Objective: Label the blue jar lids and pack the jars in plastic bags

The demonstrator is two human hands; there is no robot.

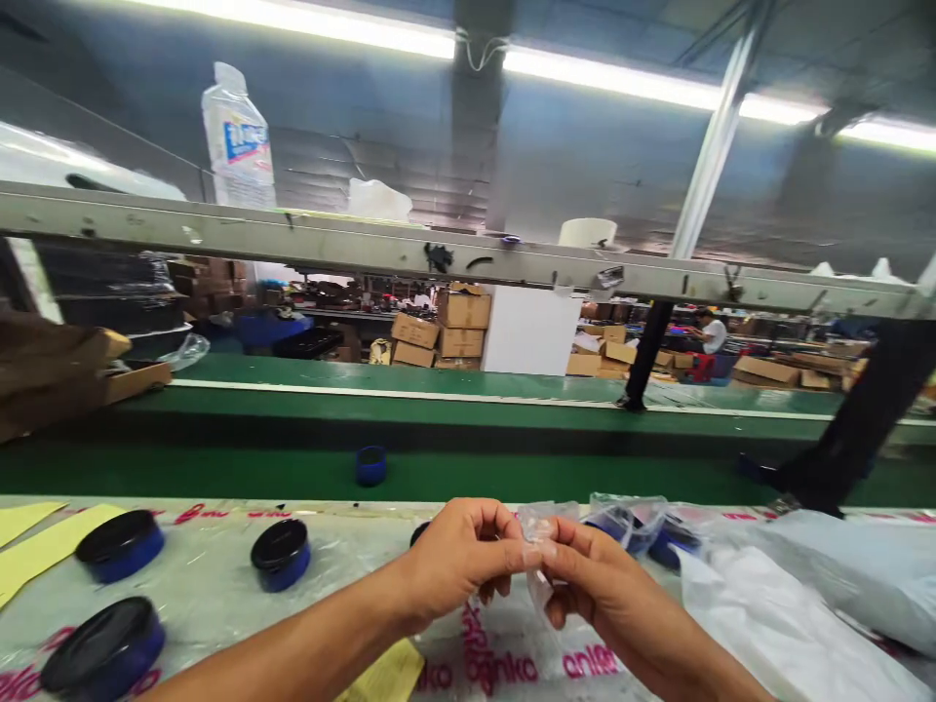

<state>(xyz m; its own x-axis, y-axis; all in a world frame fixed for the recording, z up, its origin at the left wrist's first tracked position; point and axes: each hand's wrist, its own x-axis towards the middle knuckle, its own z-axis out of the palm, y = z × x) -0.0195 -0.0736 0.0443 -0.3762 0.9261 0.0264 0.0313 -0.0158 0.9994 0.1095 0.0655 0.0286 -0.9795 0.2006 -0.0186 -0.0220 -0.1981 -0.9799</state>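
My left hand and my right hand meet over the table, thumbs and fingertips pinched on a small clear plastic bag. Its folds rise above the fingers and hang between them; whether anything is inside I cannot tell. Partly hidden behind my left hand is a dark blue piece. Farther left, a round blue-and-black part lies on the plastic-covered table, with two similar ones, a blue part and a larger-looking part. Just beyond my right hand, clear bags lie around blue parts.
A green conveyor belt runs behind the table, carrying a blue ring. Yellow paper lies at left, white bags at right. A shelf rail crosses overhead, bearing a bottle. A black post stands at right.
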